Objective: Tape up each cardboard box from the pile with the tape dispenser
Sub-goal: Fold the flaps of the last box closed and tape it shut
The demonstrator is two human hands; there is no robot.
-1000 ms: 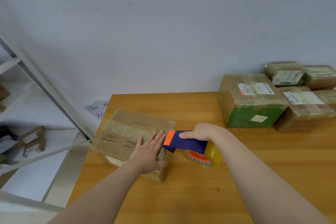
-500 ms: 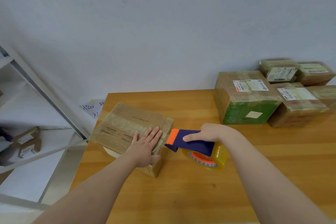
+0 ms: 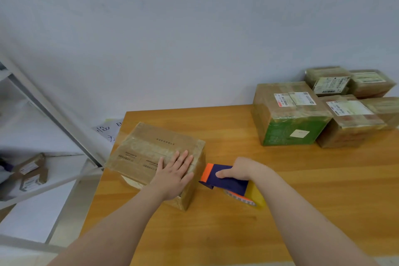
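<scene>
The box (image 3: 149, 149) lies centre-left in the frame, on the left end of the table (image 3: 216, 233). It is turned at an angle to the table's edge, and its top is glossy with clear tape and bears small printed lines. The left hand (image 3: 174, 174) lies flat on the box's top near its lower right corner, fingers straight and close together, pointing to the upper right — a pressing palm, gripping nothing. Just right of it, the right hand (image 3: 239, 170) is wrapped round the dispenser (image 3: 224, 180), fingers curled over its dark blue body. The dispenser's orange front end sits against or just beside the box's right face; I cannot tell whether they touch. Its roll (image 3: 254, 200) — yellowish tape on an orange-and-white core — hangs below the hand, close to the tabletop.

At the right of the frame the pile (image 3: 345, 114) stands at the table's far edge against the wall (image 3: 194, 28). It has a green box (image 3: 289, 134) with white labels on top nearest the centre, a brown one touching its right side, and more behind. At the left edge a grey shelf (image 3: 49, 106) slants down the frame, with two small boxes (image 3: 32, 173) on a lower level. A paper (image 3: 108, 131) with handwritten characters shows between shelf and table.
</scene>
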